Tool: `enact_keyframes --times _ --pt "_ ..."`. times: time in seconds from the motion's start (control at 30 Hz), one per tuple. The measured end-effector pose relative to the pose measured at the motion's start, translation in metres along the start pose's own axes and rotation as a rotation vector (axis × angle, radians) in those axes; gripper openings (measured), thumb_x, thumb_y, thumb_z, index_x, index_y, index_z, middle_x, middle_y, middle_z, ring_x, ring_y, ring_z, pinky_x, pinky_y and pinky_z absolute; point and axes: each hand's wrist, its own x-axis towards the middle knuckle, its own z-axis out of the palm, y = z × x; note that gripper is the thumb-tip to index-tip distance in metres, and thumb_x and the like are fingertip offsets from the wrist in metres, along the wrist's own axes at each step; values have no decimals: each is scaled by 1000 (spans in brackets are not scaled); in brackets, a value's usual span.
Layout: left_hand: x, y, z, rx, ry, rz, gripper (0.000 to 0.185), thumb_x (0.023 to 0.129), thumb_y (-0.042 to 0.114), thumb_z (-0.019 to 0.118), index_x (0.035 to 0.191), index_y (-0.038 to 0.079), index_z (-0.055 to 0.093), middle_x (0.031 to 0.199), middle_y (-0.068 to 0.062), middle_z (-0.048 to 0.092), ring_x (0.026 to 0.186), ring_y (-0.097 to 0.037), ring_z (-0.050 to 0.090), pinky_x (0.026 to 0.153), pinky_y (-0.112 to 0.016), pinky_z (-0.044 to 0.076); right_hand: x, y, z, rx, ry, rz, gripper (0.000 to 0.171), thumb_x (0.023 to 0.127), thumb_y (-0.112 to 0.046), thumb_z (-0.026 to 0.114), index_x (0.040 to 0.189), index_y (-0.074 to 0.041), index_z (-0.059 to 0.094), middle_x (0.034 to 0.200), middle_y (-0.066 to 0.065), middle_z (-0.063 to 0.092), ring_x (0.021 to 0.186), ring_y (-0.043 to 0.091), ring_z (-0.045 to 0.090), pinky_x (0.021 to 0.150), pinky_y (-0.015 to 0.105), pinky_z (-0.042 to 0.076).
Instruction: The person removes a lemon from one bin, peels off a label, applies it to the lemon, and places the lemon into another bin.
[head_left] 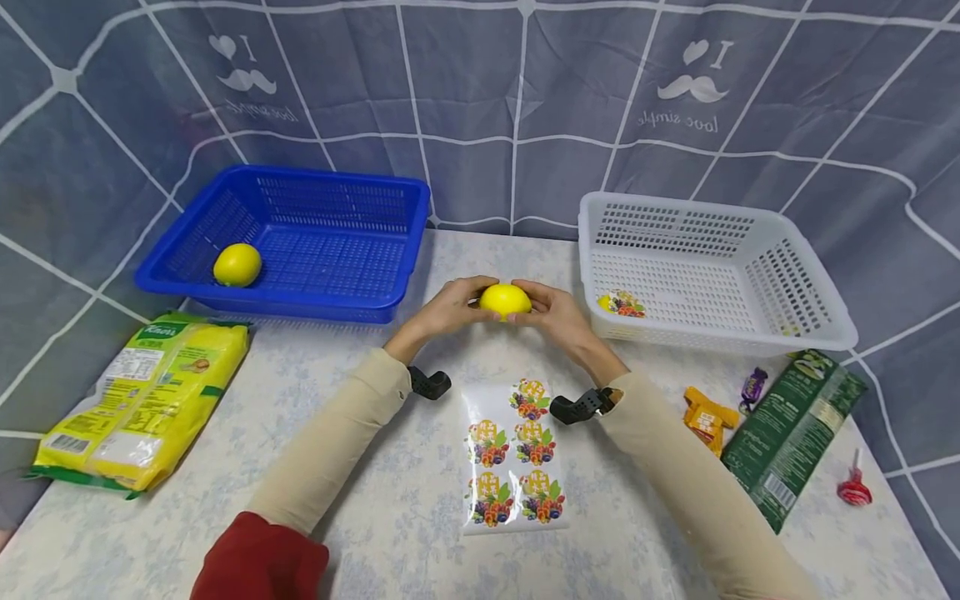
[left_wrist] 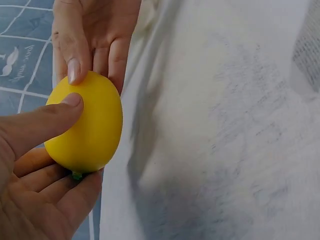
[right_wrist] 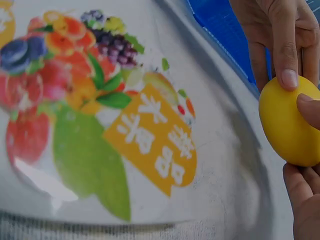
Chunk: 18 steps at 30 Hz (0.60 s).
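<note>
A smooth yellow lemon (head_left: 506, 301) is held between both hands above the table, between the two baskets. My left hand (head_left: 454, 304) grips its left end, and my right hand (head_left: 552, 314) grips the right end. Both thumbs press on the lemon in the left wrist view, where a small green stem end (left_wrist: 76, 176) shows beside the left fingers. Nearer to me lies a glossy sheet of fruit stickers (head_left: 483, 402), its upper left spot bare. The right wrist view shows one printed fruit sticker (right_wrist: 150, 142) up close.
A blue basket (head_left: 330, 308) at back left contains another lemon (head_left: 237, 265). In the white basket (head_left: 720, 340) at back right is a lemon with a fruit sticker (head_left: 626, 304). A yellow Knorr bag (head_left: 146, 400) lies left; a green packet (head_left: 795, 433), wrapped candies (head_left: 707, 418) and a red lollipop (head_left: 854, 490) lie right.
</note>
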Motion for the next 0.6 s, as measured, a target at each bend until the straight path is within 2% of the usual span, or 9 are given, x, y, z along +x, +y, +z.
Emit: enact_keyframes --times 0.3,0.43,0.53,0.6 --pt "4 -2 8 36 -43 -42 57 90 4 69 139 -11 45 141 -24 50 129 -35 50 109 -41 40 -2 10 -4 0 -9 30 64 88 1 69 147 -2 43 150 14 44 133 25 48 101 26 46" --pt "4 -4 9 54 -55 -61 55 90 5 70 139 -9 47 140 -23 51 128 -35 51 108 -41 41 -3 12 -3 -11 -31 26 65 89 1 69 148 0 40 151 15 41 135 27 45 103 30 45" --pt "4 -6 10 56 -55 -66 55 90 5 71 138 -8 49 139 -22 52 128 -34 52 107 -41 41 -7 10 -4 -81 -46 31 70 90 -3 69 151 2 33 155 17 35 138 29 41 108 33 40" --pt "4 -6 10 57 -55 -67 55 89 6 72 138 -8 49 139 -23 52 128 -35 52 107 -41 41 -13 6 -5 -179 -46 41 74 91 -7 69 152 4 27 155 21 32 139 33 39 110 37 38"
